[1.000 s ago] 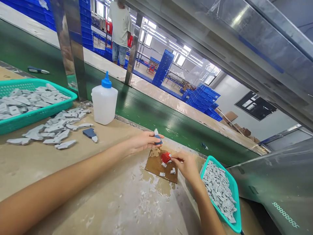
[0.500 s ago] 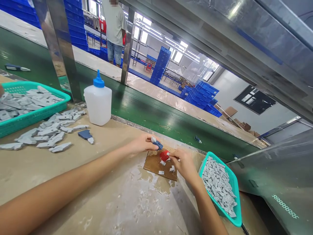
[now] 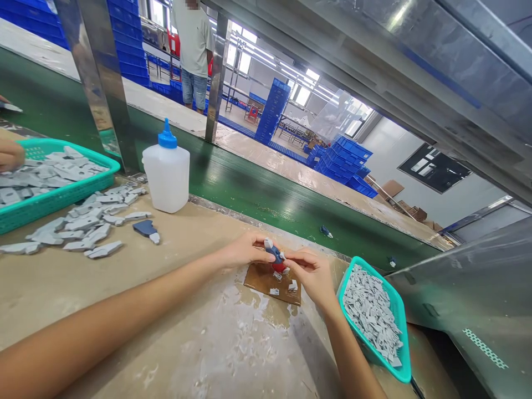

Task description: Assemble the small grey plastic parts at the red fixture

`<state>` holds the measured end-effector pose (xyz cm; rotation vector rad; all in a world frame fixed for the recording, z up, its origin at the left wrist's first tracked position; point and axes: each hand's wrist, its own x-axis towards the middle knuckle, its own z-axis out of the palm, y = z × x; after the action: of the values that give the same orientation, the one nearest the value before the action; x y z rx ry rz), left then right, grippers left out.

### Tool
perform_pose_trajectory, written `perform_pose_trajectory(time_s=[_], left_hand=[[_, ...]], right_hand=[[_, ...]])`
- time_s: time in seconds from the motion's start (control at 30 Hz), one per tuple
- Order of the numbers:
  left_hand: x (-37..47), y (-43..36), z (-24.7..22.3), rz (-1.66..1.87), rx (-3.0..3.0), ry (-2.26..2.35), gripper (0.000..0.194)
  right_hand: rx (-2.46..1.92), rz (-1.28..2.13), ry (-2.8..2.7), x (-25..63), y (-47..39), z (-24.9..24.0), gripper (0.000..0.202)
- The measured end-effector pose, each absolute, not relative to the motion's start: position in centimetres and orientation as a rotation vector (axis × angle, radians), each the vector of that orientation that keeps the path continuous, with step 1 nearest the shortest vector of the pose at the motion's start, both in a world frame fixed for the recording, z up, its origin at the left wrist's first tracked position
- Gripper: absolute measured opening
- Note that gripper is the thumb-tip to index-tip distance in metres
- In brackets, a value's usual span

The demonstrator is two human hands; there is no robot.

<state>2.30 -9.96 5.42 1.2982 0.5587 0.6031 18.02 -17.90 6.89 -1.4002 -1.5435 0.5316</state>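
My left hand (image 3: 248, 250) pinches a dark blue plastic part (image 3: 274, 254) with a light grey tip pointing up. My right hand (image 3: 312, 272) has a small light grey plastic piece (image 3: 282, 255) between thumb and fingertips, touching the blue part's right end. Just below sits a red round object (image 3: 278, 267), partly hidden by the blue part, on a wet-looking brown board (image 3: 261, 281). Several small grey pieces (image 3: 274, 291) lie on that board. Left of my hands, another blue part with a grey tip (image 3: 145, 228) rests on the worktable.
A white bottle with blue nozzle (image 3: 167, 174) stands behind. Loose grey parts (image 3: 89, 224) lie beside a green basket (image 3: 62, 194), with another person's hand (image 3: 10, 155) over it. At right is a basket of small pieces (image 3: 405, 332). Beyond runs a green conveyor belt (image 3: 233, 183).
My left hand has tilted the blue part and brought it over the red object, against the right hand's grey piece. Items on the belt have shifted left; the other person's hand reaches further in.
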Motion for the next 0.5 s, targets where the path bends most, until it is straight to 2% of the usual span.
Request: perform_pose_trajectory(time_s=[0.3, 0.5], left_hand=[[2.2, -10.9, 6.0, 0.599, 1.112, 0.539, 0.022], [3.1, -12.2, 5.9, 0.709, 0.915, 0.555, 0.033]], right_hand=[[-1.313, 0.394, -1.672, 17.9, -18.1, 6.4, 0.011], [-1.276, 0.224, -1.779, 17.0, -18.4, 6.5, 0.016]])
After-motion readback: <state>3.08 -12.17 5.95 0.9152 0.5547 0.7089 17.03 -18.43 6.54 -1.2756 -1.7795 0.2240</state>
